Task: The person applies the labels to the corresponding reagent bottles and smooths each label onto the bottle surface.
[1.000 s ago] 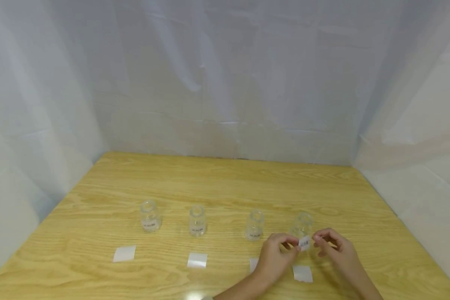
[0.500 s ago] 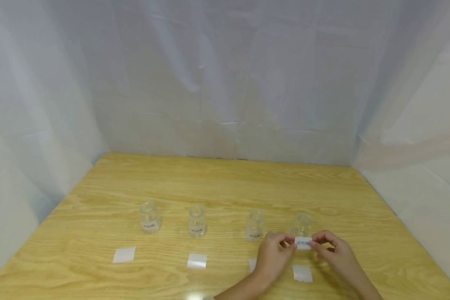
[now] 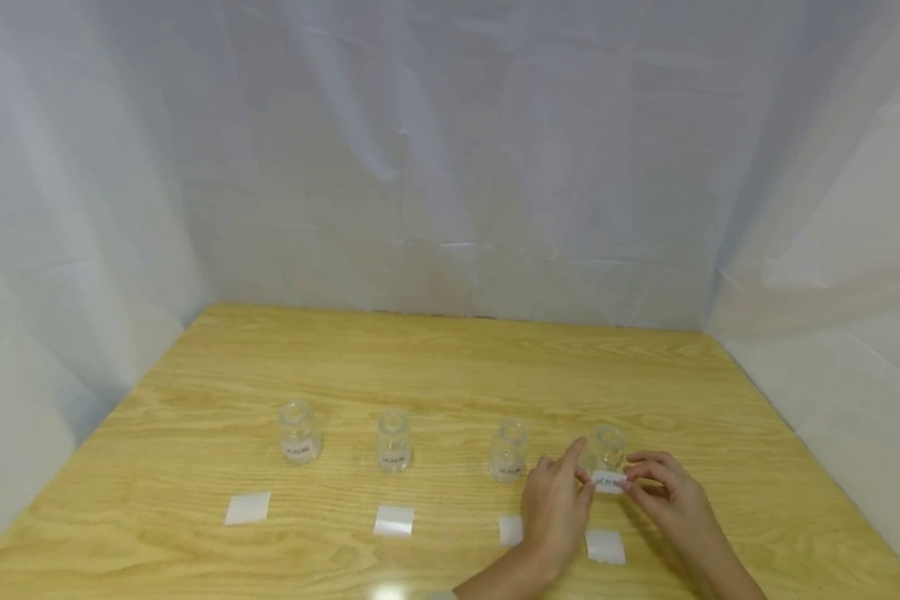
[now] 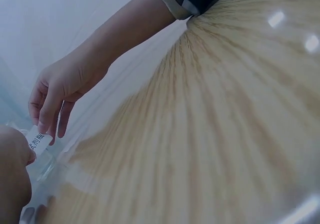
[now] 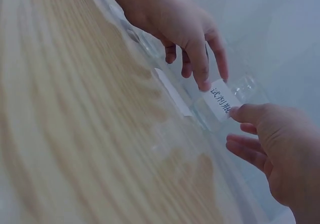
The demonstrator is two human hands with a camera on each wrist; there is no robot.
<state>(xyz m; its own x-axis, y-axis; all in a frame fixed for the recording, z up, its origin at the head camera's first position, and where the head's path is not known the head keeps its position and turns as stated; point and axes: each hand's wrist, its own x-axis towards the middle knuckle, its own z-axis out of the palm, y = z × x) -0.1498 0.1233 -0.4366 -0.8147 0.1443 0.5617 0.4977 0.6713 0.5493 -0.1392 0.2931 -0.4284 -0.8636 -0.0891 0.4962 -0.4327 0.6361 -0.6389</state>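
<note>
A small white label (image 3: 608, 482) with dark handwriting stretches across the front of the rightmost clear glass bottle (image 3: 610, 450), low on its body. My right hand (image 3: 675, 504) pinches the label's right end, its thumb (image 5: 245, 113) lying over the front. From the other side, my left hand (image 3: 558, 508) reaches in with its thumb at the label's left end. Its index finger (image 3: 573, 454) is stretched out along the bottle's left side. In the left wrist view my left hand (image 4: 12, 171) covers part of the bottle.
To the left stand more clear bottles, each bearing a label: one near my left hand (image 3: 508, 452), one in the middle (image 3: 394, 442) and one far left (image 3: 300, 433). White paper squares (image 3: 247, 508) lie in front of the bottles. White sheeting (image 3: 450, 208) encloses the wooden table (image 3: 450, 367).
My right hand has taken hold of the label's right end, and the label has turned level. The left hand has straightened its index finger toward the bottle, easing its earlier pinch.
</note>
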